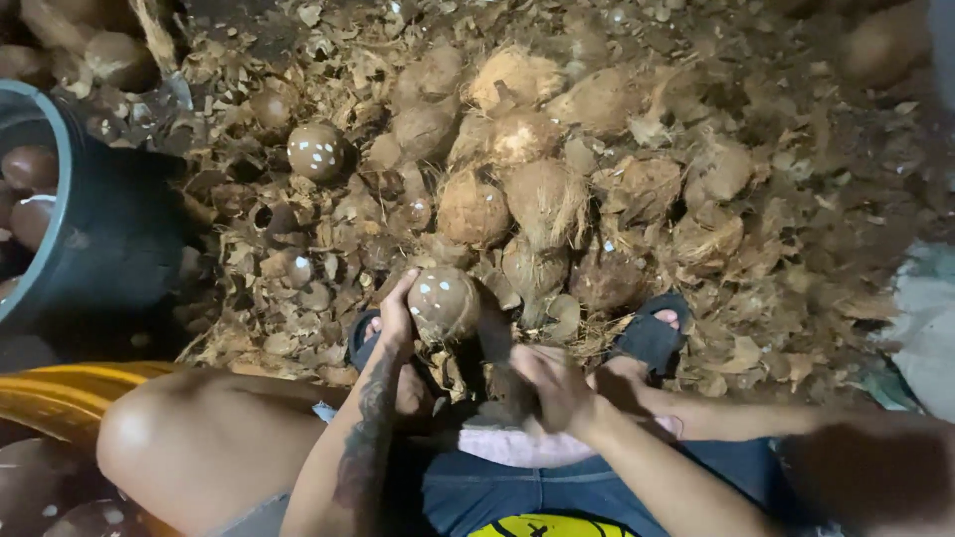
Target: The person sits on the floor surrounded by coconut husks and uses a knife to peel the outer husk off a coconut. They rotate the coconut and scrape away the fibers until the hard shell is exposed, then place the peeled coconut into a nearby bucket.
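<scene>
My left hand grips a brown, partly peeled coconut with pale spots, held low in front of me between my feet. My right hand is blurred and closed around a dark blade-like tool whose upper end rests against the right side of the coconut. Both forearms reach forward from my lap; the left one bears a tattoo.
A heap of husked, fibrous coconuts lies ahead amid shell chips. Another spotted peeled coconut sits further left. A dark tub holding peeled coconuts stands at left. My black sandals rest on the litter. A yellow-orange object is near my left knee.
</scene>
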